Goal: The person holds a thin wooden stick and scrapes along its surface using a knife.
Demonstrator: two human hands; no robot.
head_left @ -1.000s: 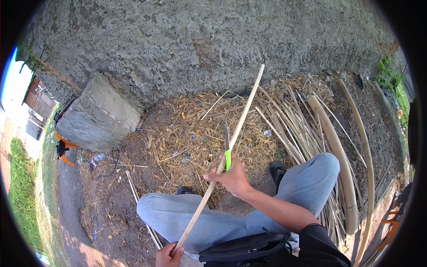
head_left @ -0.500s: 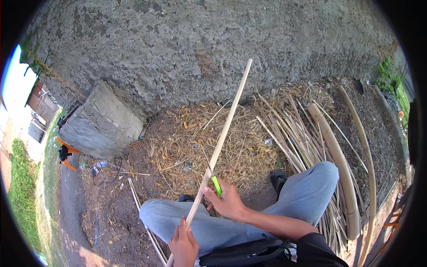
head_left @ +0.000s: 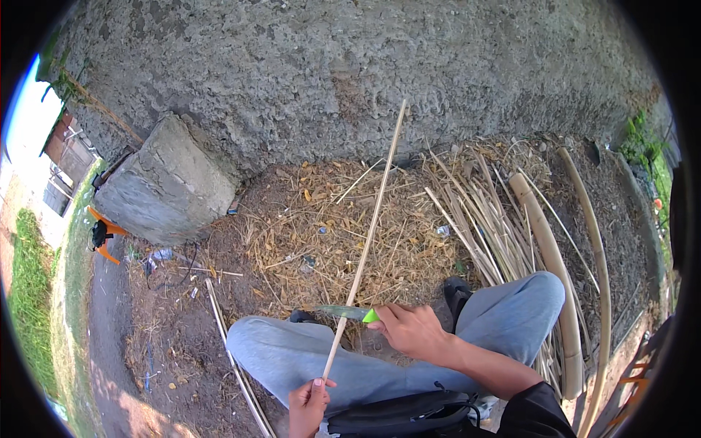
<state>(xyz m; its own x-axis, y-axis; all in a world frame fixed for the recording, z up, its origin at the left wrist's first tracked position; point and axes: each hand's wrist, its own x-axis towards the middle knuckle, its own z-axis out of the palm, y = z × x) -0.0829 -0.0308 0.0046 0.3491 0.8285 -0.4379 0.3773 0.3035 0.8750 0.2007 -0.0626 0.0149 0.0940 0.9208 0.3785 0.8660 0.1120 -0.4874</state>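
A long, thin bamboo strip [head_left: 372, 228] slants up and away from my lap, its far end in front of the wall. Near its lower end my left hand [head_left: 308, 406] pinches it between thumb and fingers. My right hand [head_left: 415, 330] is wrapped round the bright green handle of a knife [head_left: 349, 312]. The blade points left and lies across the strip, roughly level with my knees; whether it cuts into the strip I cannot tell.
Right of my knee lie a pile of split bamboo strips [head_left: 496, 219], a thick bamboo pole [head_left: 546, 270] and a curved pole [head_left: 595, 241]. Shavings [head_left: 328, 241] cover the ground ahead. A concrete block [head_left: 171, 182] stands left, against the rough wall [head_left: 350, 66]. More strips [head_left: 232, 343] lie beside my left knee.
The strip has turned about its length and now looks narrower. My right hand has moved slightly right, and the blade has swung from pointing up to lying crosswise. My left hand sits slightly further right.
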